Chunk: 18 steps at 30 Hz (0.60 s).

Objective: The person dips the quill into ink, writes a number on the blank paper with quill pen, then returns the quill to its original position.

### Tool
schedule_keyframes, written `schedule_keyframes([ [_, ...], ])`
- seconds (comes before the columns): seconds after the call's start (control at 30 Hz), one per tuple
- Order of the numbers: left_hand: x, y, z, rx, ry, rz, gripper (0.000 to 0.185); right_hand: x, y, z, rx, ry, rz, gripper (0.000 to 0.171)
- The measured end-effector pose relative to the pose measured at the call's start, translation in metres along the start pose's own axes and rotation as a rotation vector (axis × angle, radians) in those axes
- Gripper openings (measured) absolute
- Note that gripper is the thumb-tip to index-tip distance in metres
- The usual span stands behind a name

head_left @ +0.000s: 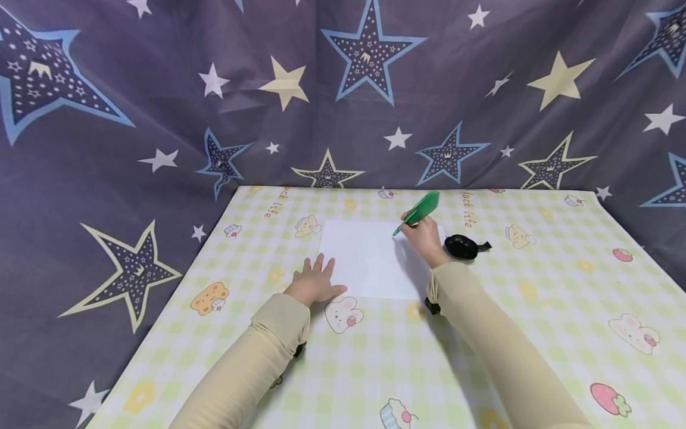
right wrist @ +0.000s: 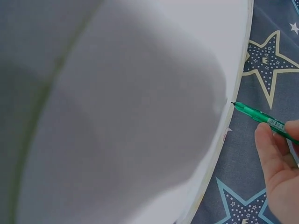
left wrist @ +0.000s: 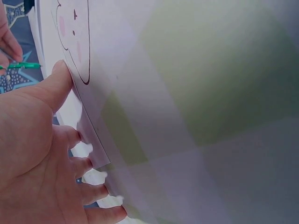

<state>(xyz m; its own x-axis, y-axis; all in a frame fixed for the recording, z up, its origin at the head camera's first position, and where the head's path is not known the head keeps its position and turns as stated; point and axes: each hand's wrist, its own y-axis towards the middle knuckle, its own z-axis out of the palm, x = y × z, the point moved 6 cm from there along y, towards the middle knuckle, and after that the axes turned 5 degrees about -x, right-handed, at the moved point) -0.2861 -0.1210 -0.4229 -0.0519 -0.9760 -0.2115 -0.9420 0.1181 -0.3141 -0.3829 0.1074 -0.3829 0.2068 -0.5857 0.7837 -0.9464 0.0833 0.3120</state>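
Note:
A blank white sheet of paper (head_left: 364, 256) lies on the table. My right hand (head_left: 426, 235) pinches a green pen (head_left: 423, 208) with a broad, leaf-like top, its tip pointing down at the upper right part of the sheet. In the right wrist view the dark tip of the pen (right wrist: 257, 114) is close to the paper; whether it touches, I cannot tell. My left hand (head_left: 315, 283) rests at the sheet's lower left corner with fingers spread. The left wrist view shows the thumb and fingers of that hand (left wrist: 28, 135) along the paper's edge.
A black rounded object with a short strap-like tail (head_left: 462, 246) sits just right of the paper, beside my right wrist. A checked tablecloth (head_left: 563, 333) with cartoon prints covers the table. Behind it hangs a dark curtain (head_left: 343, 125) with stars.

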Motion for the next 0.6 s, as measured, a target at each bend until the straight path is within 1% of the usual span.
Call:
schedule_keyframes([
  [0.43,0.0002,-0.0004,0.0,-0.002,0.01,-0.008,0.075,-0.0037,0.0026,0.0038,0.034,-0.012,0.017,0.021],
  [0.6,-0.0008,-0.0017,-0.0013,0.001,0.006,-0.009,0.075,-0.0037,0.0026,0.0039,0.039,-0.012,0.001,0.019],
])
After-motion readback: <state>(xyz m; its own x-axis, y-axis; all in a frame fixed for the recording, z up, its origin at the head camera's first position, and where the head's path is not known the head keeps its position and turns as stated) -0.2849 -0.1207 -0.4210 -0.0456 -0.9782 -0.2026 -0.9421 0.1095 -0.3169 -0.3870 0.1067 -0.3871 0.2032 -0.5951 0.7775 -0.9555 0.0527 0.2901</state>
